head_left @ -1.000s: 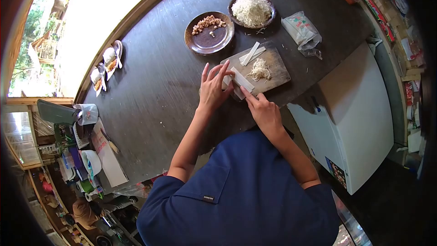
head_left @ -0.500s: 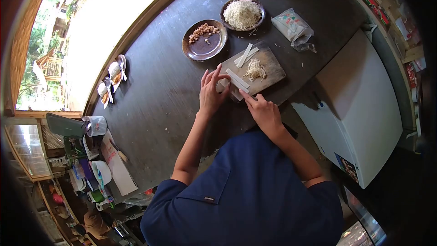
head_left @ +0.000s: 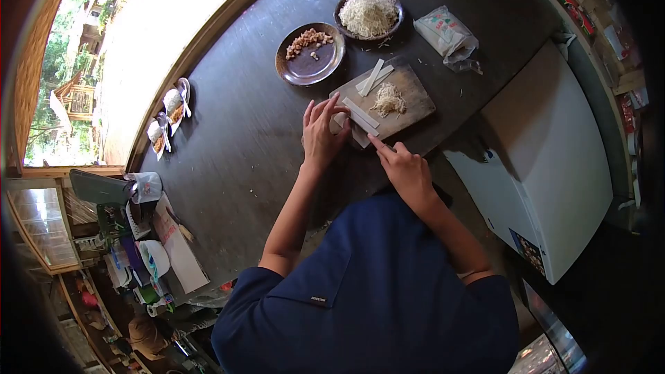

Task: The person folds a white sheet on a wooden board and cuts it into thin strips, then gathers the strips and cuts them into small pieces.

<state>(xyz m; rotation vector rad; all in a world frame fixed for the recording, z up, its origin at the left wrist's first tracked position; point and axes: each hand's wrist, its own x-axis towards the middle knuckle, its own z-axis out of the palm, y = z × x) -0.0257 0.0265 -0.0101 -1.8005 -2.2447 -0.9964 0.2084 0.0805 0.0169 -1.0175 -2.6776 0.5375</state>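
Note:
My left hand [head_left: 323,136] rests at the near left edge of a wooden cutting board [head_left: 414,102], thumb and fingers curled together against a pale flat piece [head_left: 339,120]. My right hand [head_left: 407,172] is closed at the board's near edge, index finger stretched forward; what lies under its fingers is hidden. Between the hands, pale flat strips [head_left: 361,116] lie side by side. Two more strips [head_left: 375,77] cross each other farther back. Beside them sits a small heap of thin pale shreds [head_left: 389,100].
Behind the board stand a brown plate [head_left: 312,70] with small brown chunks and a bowl [head_left: 369,15] heaped with pale shreds. A plastic packet [head_left: 448,36] lies to the right. Two small servings with spoons [head_left: 174,102] stand at the left table edge. A white refrigerator [head_left: 554,166] is at right.
Both hands keep nearly the same place and pose at the board. The right fingertip has shifted very slightly. The whole view has tilted a little.

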